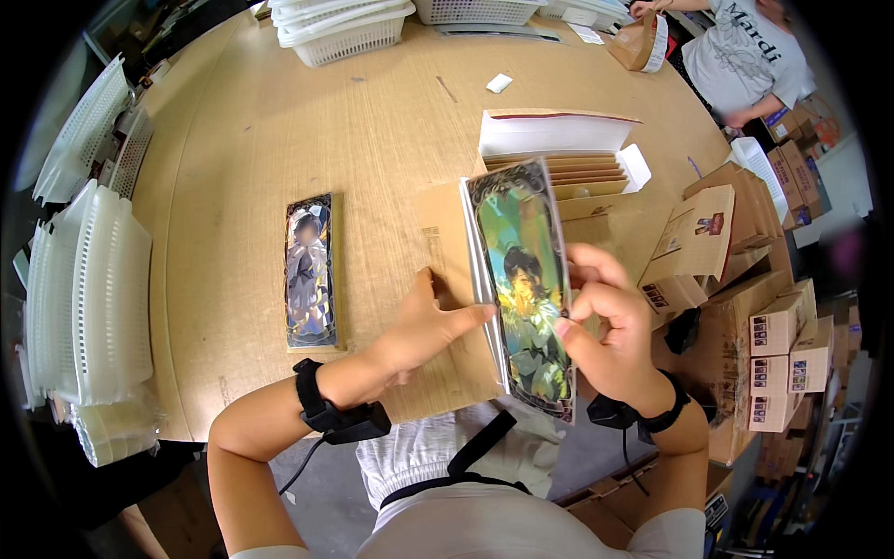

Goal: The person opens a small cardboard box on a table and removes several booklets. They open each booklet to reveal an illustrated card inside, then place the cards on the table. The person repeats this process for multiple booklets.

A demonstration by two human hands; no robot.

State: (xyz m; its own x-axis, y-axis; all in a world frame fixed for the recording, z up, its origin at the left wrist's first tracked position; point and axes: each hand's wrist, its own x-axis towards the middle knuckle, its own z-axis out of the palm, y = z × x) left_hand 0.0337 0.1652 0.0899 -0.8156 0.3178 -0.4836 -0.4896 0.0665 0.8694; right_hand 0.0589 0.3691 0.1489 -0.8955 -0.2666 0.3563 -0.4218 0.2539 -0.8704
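A tall card with a green and yellow illustrated figure and a dark ornate border (524,289) is tilted up in front of me. My right hand (610,321) pinches its right edge between thumb and bent fingers. From the other side, my left hand (414,331) has its thumb against the left edge of the card and the pale layers behind it. Its other fingers are partly hidden by a brown cardboard piece (452,242) behind the card. Left of my hands, a stack of similar cards (310,270) lies on the table, topped by a dark blue and grey picture.
Beyond the card stands an open white-lined box (549,135) with brown dividers. White plastic baskets (345,37) stand at the far edge, with more baskets (88,289) on the left. Cardboard boxes (689,233) crowd the right. A person (750,51) stands at the far right, near a brown paper bag (641,45).
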